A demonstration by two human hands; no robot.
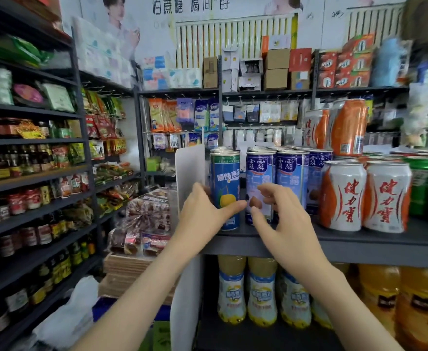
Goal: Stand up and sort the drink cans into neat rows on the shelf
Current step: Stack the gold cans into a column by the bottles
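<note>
While the left hand (pixel 202 211) pinches the pear can (pixel 225 191) and the right hand (pixel 281 221) hovers spread, a nudge could topple neighbouring cans (pixel 292 183) off the shelf (pixel 385 245).

Our left hand (pixel 202 211) grips the blue mango can (pixel 225 183) on the shelf (pixel 385 243); at its three o'clock, our right hand (pixel 278 219) hovers half-curled before an almond can (pixel 259 178).
</note>
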